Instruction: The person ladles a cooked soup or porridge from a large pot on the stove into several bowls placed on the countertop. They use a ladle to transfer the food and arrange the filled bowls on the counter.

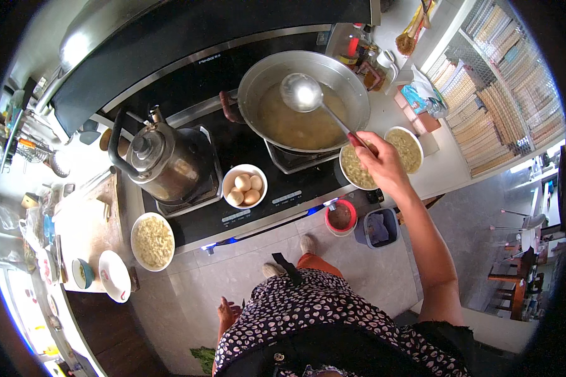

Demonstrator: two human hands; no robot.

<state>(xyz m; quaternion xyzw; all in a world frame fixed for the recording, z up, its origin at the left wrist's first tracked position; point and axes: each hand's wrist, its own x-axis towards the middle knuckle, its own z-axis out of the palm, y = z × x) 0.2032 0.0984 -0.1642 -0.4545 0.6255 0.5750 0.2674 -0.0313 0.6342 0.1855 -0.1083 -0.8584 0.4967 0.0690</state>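
My right hand [381,160] grips the reddish handle of a metal ladle [303,93]. The shiny ladle bowl is held over a large two-handled metal pan [251,113]. Cloudy, yellowish soup [295,129] lies in the bottom of the pan. Beneath and beside my right hand, two bowls of soupy food stand at the counter edge: a nearer bowl [353,170] partly covered by the hand, and a farther bowl [408,150]. My left hand [228,312] hangs beside the patterned clothing, fingers apart, with nothing seen in it.
A metal kettle [167,165] stands on the left burner. A white bowl of eggs [245,186] sits on the black cooktop [203,226]. Leftward are a full food bowl [153,241] and a white bowl [114,276]. A red-rimmed bucket [341,217] and a bin [377,228] stand on the floor.
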